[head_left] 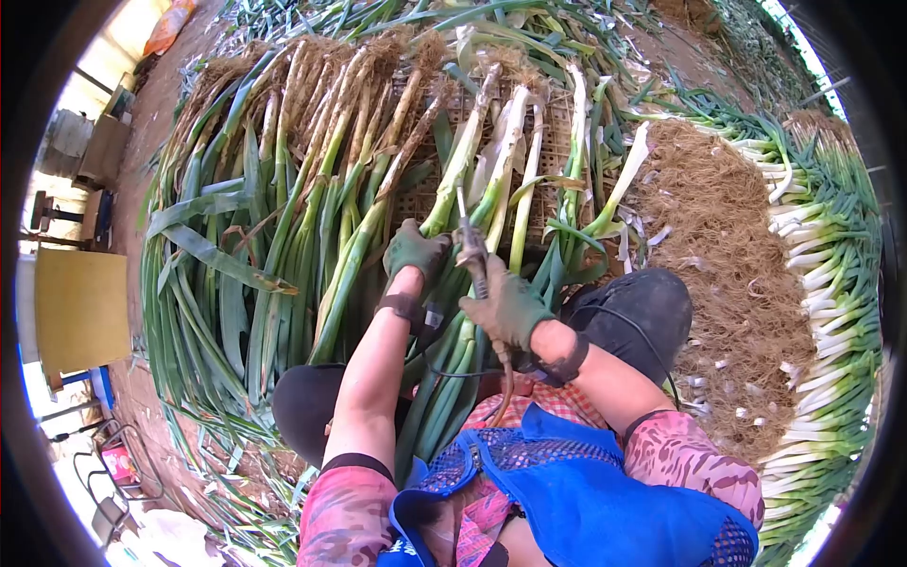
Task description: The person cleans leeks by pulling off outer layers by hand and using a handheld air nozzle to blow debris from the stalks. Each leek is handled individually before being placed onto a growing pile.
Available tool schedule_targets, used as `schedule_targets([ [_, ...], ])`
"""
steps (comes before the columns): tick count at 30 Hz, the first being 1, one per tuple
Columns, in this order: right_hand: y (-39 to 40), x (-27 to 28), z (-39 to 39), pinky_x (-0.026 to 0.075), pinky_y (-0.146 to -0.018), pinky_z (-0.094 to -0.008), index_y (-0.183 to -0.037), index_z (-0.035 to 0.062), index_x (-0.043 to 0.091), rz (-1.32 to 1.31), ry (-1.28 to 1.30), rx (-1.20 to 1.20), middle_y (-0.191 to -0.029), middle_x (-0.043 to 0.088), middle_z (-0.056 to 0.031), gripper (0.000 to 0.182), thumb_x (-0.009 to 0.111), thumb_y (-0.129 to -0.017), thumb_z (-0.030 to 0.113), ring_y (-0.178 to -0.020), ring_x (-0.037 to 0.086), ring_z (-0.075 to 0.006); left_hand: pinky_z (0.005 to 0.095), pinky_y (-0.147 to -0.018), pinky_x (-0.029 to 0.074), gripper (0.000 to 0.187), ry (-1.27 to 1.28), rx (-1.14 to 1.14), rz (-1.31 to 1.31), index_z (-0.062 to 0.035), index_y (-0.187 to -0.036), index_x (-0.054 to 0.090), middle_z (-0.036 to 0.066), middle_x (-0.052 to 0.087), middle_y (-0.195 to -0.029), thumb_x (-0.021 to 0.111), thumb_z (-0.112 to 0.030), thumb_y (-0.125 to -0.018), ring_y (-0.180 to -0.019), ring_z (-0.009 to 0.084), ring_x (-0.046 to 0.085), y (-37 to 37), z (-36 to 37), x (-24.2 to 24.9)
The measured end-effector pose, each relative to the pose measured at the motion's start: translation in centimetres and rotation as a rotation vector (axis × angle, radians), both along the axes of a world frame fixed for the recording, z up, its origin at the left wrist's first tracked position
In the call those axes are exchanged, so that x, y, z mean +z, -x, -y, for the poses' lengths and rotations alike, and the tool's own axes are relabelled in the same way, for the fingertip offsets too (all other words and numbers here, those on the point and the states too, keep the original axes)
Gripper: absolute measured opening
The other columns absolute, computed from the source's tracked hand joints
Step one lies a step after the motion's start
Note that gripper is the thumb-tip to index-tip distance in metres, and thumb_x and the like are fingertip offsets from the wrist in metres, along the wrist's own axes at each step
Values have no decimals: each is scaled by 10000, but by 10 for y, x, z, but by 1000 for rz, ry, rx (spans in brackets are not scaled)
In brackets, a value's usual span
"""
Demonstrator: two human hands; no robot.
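Observation:
In a green work glove, my left hand (pixel 416 251) is closed round the green part of a leek (pixel 465 156), whose white root end points away from me. My right hand (pixel 510 304), gloved too, grips an air blow gun (pixel 472 253). Its thin nozzle points forward beside that leek, and a brown hose (pixel 508 383) runs down from its handle. More leeks (pixel 511 118) lie just right of the nozzle over a woven crate (pixel 559 121). Long leek leaves (pixel 452 373) extend between my knees toward my body.
A thick pile of untrimmed leeks (pixel 274 217) with soil-brown roots spreads to the left. Loose cut roots (pixel 723 283) form a heap on the right, bordered by a curved row of clean white leeks (pixel 820 326). A yellow board (pixel 83 310) stands at far left.

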State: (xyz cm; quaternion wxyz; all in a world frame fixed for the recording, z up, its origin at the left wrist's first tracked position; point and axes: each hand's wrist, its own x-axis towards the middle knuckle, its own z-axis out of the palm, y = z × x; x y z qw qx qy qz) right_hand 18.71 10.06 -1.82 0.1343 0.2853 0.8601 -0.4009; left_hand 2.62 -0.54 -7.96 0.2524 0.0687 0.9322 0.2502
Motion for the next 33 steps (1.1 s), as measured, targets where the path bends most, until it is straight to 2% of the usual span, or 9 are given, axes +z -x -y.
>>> schedule_targets([
  [3, 24, 3, -4, 504, -959, -460, -1355, -20, 430, 45, 11, -27, -1051, 676, -288, 754, 722, -772, 357, -1034, 658, -438, 453, -847, 525, 628, -11, -13, -12, -61, -1088, 649, 210, 723, -1039, 794, -536, -704, -1002, 367, 696, -7, -3, 3],
  [4, 35, -2, -13, 528, -950, -466, -1305, -40, 460, 83, -28, -36, -1114, 678, -300, 676, 681, -809, 362, -1044, 674, -442, 452, -849, 525, 613, -11, -14, -16, -69, -1089, 648, 204, 726, -1036, 789, -529, -709, -1001, 359, 698, -8, -2, 4],
  [7, 50, 32, -22, 569, -862, -435, -1299, -40, 481, 144, 312, -295, -1033, 702, -271, 666, 682, -802, 356, -918, 720, -393, 440, -851, 524, 576, -103, -38, -3, -104, -1106, 698, 175, 739, -1012, 788, -524, -722, -988, 327, 705, -7, 2, 4],
  [10, 32, 27, -15, 554, -888, -434, -1295, -47, 482, 163, 140, -104, -1034, 697, -278, 676, 685, -792, 357, -962, 710, -393, 420, -837, 529, 556, -143, -35, 22, -110, -1095, 729, 157, 747, -993, 801, -513, -719, -957, 302, 713, -5, 3, 6],
  [15, 8, 31, 10, 521, -935, -447, -1299, -62, 471, 106, 206, 0, -1049, 679, -311, 673, 671, -796, 338, -1037, 674, -426, 378, -791, 541, 474, -255, 53, 58, -88, -1078, 741, 117, 757, -932, 815, -415, -743, -864, 234, 717, 7, 11, 2],
  [17, 6, 60, 14, 519, -934, -452, -1309, -60, 461, 141, 298, 22, -1056, 674, -318, 679, 669, -799, 337, -1033, 670, -437, 391, -817, 539, 479, -258, 62, 72, -119, -1076, 747, 120, 755, -949, 799, -438, -722, -892, 257, 719, 10, 14, 4],
  [20, -4, 34, 26, 514, -935, -460, -1322, -53, 449, 75, 165, 75, -1067, 673, -314, 697, 678, -799, 345, -1031, 666, -444, 378, -809, 543, 477, -318, 81, 106, -115, -1067, 756, 106, 759, -941, 806, -443, -724, -864, 236, 720, 17, 19, -7],
  [30, 26, 3, 5, 515, -941, -450, -1329, -22, 435, 3, 130, 9, -1079, 681, -285, 706, 698, -783, 340, -1039, 671, -426, 344, -792, 543, 512, -368, 75, 164, -74, -1097, 745, 102, 754, -947, 819, -440, -748, -850, 188, 704, 17, 25, -25],
  [33, 80, 6, -29, 557, -839, -416, -1253, -46, 487, 43, 106, -36, -999, 694, -256, 612, 685, -796, 309, -920, 705, -370, 313, -771, 534, 486, -301, 53, 88, -46, -1103, 730, 82, 746, -920, 814, -393, -774, -800, 144, 678, 2, 24, -17],
])
